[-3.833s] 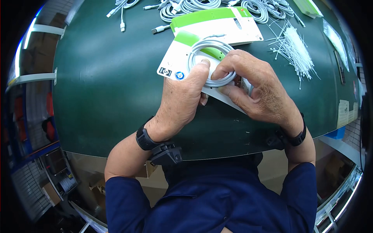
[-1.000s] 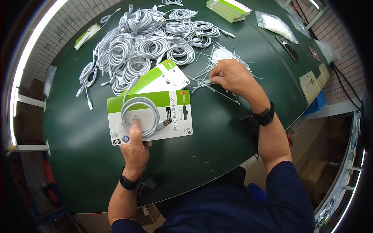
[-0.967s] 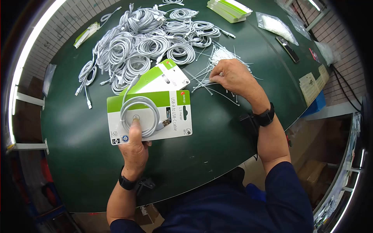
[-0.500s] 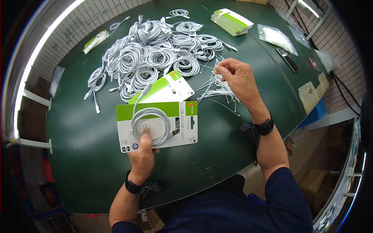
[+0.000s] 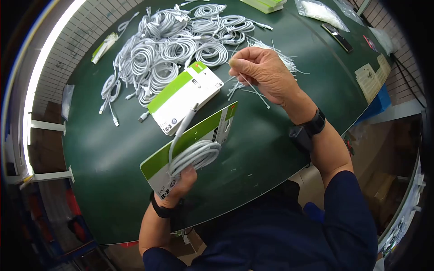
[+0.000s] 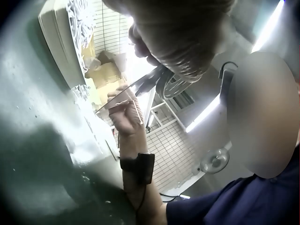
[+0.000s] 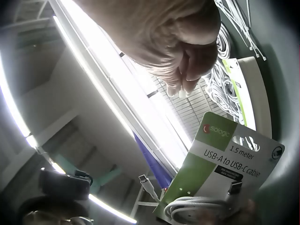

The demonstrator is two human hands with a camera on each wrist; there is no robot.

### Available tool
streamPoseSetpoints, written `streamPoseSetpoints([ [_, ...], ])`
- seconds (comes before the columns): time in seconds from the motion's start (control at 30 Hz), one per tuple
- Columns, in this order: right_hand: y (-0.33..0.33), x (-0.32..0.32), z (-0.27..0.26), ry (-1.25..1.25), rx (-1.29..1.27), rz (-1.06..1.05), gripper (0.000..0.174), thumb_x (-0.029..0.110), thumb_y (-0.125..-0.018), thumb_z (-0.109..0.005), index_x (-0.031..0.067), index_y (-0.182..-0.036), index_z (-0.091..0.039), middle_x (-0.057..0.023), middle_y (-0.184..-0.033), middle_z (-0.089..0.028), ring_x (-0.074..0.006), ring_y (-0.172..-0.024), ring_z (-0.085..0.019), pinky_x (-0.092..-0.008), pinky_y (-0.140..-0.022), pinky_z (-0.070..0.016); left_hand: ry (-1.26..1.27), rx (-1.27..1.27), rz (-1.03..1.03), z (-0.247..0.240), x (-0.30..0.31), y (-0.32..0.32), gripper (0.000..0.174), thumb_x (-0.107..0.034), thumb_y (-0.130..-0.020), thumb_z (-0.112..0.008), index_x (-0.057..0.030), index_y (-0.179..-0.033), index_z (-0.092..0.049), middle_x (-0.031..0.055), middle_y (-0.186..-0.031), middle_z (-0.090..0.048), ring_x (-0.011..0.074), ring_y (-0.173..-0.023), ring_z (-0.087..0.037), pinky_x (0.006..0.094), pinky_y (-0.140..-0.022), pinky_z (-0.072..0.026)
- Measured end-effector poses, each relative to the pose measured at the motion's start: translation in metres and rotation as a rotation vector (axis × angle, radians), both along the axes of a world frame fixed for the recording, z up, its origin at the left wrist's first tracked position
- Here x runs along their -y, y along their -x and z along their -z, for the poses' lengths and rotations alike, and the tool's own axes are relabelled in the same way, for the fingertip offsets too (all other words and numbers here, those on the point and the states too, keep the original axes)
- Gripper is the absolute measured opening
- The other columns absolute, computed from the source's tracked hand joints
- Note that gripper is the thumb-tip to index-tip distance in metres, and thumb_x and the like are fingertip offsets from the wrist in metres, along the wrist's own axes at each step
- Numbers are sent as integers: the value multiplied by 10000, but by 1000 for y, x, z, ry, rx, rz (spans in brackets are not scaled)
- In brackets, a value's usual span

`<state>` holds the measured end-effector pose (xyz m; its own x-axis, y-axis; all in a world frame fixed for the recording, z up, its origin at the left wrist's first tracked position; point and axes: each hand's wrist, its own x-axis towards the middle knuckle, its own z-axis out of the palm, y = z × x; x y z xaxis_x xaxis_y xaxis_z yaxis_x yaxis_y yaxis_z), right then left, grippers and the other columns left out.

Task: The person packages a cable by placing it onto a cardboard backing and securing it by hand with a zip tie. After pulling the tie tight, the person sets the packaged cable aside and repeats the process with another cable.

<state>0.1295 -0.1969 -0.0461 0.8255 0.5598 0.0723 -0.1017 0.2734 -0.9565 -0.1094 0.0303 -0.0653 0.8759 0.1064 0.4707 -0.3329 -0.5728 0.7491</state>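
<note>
My left hand (image 5: 184, 183) grips a green and white packaging card (image 5: 151, 169) with the thumb over a coiled grey USB cable (image 5: 194, 158). The card is tilted, and one plug (image 5: 186, 121) sticks up past its green edge. In the right wrist view the card's printed front (image 7: 225, 157) reads USB-A to USB-C cable. My right hand (image 5: 266, 74) pinches a thin white cable tie (image 5: 258, 94) between thumb and fingers, over the table to the right of the card. From the left wrist the tie (image 6: 138, 112) shows across the right palm.
A stack of cards (image 5: 185, 97) lies just beyond the held card. Behind it spreads a large heap of coiled cables (image 5: 172, 49). Loose cable ties (image 5: 287, 61) lie under and beyond the right hand. Farther right are a bag of ties (image 5: 321, 12) and a phone (image 5: 337, 37).
My right hand has lifted out of the tie pile with a cable tie and come left. The left hand has turned the card from facing up to a steep tilt.
</note>
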Motion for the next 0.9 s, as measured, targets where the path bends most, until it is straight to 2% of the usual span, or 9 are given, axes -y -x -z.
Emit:
streamPoseSetpoints([
  [0.07,3,-4,2,-27,-20,-39,215,165,-988,-790,-30,-1067,-748,-101,-899,-768,-67,-704,-616,-195,-616,-493,-213,72,78,-8,-7,-8,331,-16,-759,-758,30,-1085,-728,118,-748,-662,282,-630,-668,336,-600,-549],
  [0.17,9,-5,0,-13,-5,-59,234,162,-990,-788,-45,-1091,-752,-112,-913,-776,-74,-716,-628,-195,-624,-500,-310,216,196,-15,-6,-16,438,26,-641,-799,56,-1069,-714,77,-711,-609,223,-566,-599,317,-496,-469],
  [0.27,9,-6,2,-8,-10,-69,254,172,-992,-789,-50,-1109,-751,-118,-922,-779,-78,-731,-641,-196,-637,-512,-248,79,85,-11,-3,-9,255,-106,-739,-687,-8,-969,-737,115,-737,-669,269,-580,-648,338,-586,-525],
  [0.37,7,-6,4,5,-24,-88,261,176,-996,-784,-49,-1123,-750,-115,-930,-779,-79,-744,-655,-196,-652,-524,-227,113,110,-11,-2,-12,230,-103,-736,-678,-4,-940,-720,106,-705,-637,260,-549,-609,330,-558,-499],
  [0.47,9,-6,1,48,-83,-81,276,181,-1006,-773,-47,-1160,-741,-106,-965,-780,-84,-768,-671,-201,-686,-546,-252,193,236,-12,-8,-14,451,43,-665,-809,31,-1105,-712,81,-747,-651,227,-571,-611,314,-504,-474],
  [0.57,12,-5,-9,63,-176,-132,283,165,-1031,-731,-32,-1233,-715,-62,-1046,-752,-90,-847,-672,-229,-774,-576,-265,277,278,-10,-11,-18,458,25,-677,-817,21,-1121,-704,85,-759,-664,221,-574,-611,316,-510,-477],
  [0.67,10,-4,-5,-45,-167,-229,286,93,-1019,-715,-32,-1276,-698,-60,-1081,-745,-104,-886,-675,-244,-808,-575,-272,305,277,-12,-10,-20,422,-25,-713,-842,15,-1110,-703,81,-765,-667,219,-562,-599,329,-492,-467],
  [0.8,18,-4,-18,72,-139,-209,325,29,-1000,-703,-51,-1314,-674,-103,-1146,-741,-148,-976,-714,-263,-855,-590,-253,307,275,-15,-9,-22,338,-100,-793,-847,24,-1078,-714,78,-757,-656,216,-550,-588,332,-470,-452],
  [0.9,18,-3,-15,-44,-206,-271,342,25,-998,-705,-69,-1324,-663,-122,-1151,-740,-160,-990,-724,-268,-869,-598,-249,333,268,-16,-8,-23,326,-130,-828,-838,26,-1082,-706,88,-793,-690,212,-551,-593,325,-467,-456],
])
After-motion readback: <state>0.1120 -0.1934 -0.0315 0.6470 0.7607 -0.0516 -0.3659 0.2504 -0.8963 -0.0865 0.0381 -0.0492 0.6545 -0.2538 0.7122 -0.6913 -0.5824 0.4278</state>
